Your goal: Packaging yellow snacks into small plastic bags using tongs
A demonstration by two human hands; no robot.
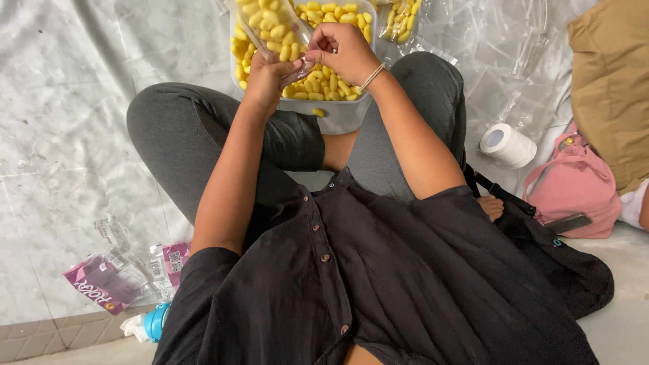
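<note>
Hands: two, left [270,74] and right [345,51], both pinching one clear bag [274,27] | tub [338,111]: one | yellow pieces [324,88]: seemingly dozens

We see a roll of white tape [508,144] lying on the floor, well off to the right of the fingers and nearer the body. Just beyond it sits a pink bag [575,186], with a tan cushion [612,81] above it at the right edge. Far below and left of the fingers lie a purple wrapper [101,287], crumpled clear packets [138,260] and a blue cap [156,320]. Clear plastic sheeting [487,40] spreads to the right of the fingers
</note>
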